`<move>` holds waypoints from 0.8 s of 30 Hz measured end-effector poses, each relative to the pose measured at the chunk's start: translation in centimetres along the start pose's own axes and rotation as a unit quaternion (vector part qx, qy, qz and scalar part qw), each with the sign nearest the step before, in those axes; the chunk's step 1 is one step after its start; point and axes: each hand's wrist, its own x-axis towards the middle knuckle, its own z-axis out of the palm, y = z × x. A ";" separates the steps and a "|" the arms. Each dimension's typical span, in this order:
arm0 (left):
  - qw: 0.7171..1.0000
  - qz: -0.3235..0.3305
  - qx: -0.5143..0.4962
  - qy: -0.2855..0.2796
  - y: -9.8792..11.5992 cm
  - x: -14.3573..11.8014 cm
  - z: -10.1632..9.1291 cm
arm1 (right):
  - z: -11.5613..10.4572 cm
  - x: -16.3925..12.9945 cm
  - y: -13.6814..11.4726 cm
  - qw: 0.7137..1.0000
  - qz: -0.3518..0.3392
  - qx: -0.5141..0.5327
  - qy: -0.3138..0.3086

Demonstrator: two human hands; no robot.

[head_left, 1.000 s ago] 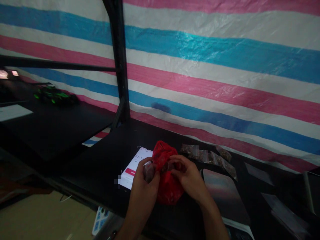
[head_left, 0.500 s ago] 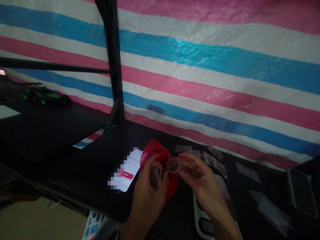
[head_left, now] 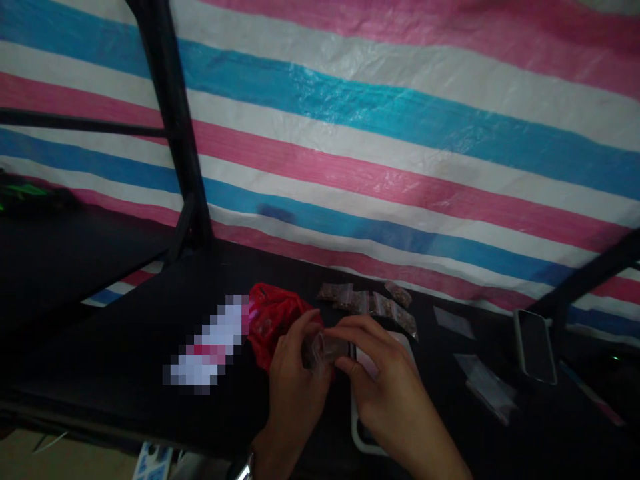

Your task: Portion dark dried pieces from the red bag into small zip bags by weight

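1. Both hands met over the dark counter (head_left: 150, 347), closed on one small clear plastic pouch (head_left: 323, 348) held between them just above the surface.
2. The left hand (head_left: 295, 380) pinched the pouch's left side with thumb and fingertips, apparently to steady it.
3. The right hand (head_left: 385, 380) curled over the pouch's upper right edge, fingers bent and pressing at the rim, a grip that looked suited to working the mouth of the pouch; whether the mouth was open or sealed could not be told in the dim light.
4. Just behind the left hand lay a crumpled red plastic bag (head_left: 270, 317), touching or nearly touching the fingers, close enough to reach without stretching.
5. Under the right wrist sat a flat white-edged device with a smooth plate (head_left: 356, 427), partly hidden by the hand.
6. Beyond the hands, a row of small clear packets with brown contents (head_left: 365, 301) lay in a line near the striped pink, white and blue tarpaulin (head_left: 400, 133), well clear of the working spot.
7. Further right, empty-looking clear pouches (head_left: 485, 383) and a dark phone (head_left: 535, 345) lay apart on the counter.
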 end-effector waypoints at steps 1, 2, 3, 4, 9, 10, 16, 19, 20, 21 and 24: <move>1.000 0.006 0.009 0.005 0.0 0.0 0.3 | -0.1 -0.1 0.1 1.000 0.002 -0.007 -0.004; 1.000 0.010 0.020 0.007 0.1 0.0 0.6 | -0.2 -0.2 0.1 1.000 0.003 -0.016 -0.004; 0.999 0.015 0.031 0.004 0.1 0.0 0.8 | -0.3 -0.2 0.2 1.000 0.000 -0.027 -0.001; 0.999 0.022 0.040 -0.004 0.2 0.0 1.0 | -0.4 -0.3 0.4 0.999 -0.003 -0.039 0.003; 0.993 0.070 0.011 -0.093 0.6 -0.4 1.0 | -0.9 -0.2 1.2 0.996 -0.028 -0.074 0.029; 0.990 0.075 -0.007 -0.116 0.7 -0.6 0.9 | -1.0 -0.3 1.2 0.996 -0.030 -0.077 0.033; 0.986 0.011 -0.072 -0.151 0.8 -0.6 0.2 | -1.4 -0.5 0.9 0.995 -0.044 -0.077 0.038; 0.984 -0.018 -0.095 -0.147 1.0 -0.3 -0.1 | -1.2 -0.4 0.6 0.996 -0.054 -0.068 0.034; 0.984 -0.020 -0.104 -0.144 1.0 -0.3 -0.2 | -1.2 -0.3 0.5 0.996 -0.059 -0.062 0.037; 0.984 -0.020 -0.110 -0.137 1.1 -0.2 -0.4 | -1.2 -0.2 0.4 0.995 -0.065 -0.057 0.044; 0.990 -0.007 -0.114 -0.082 1.3 0.0 -0.9 | -1.2 0.3 0.1 0.991 -0.071 -0.056 0.099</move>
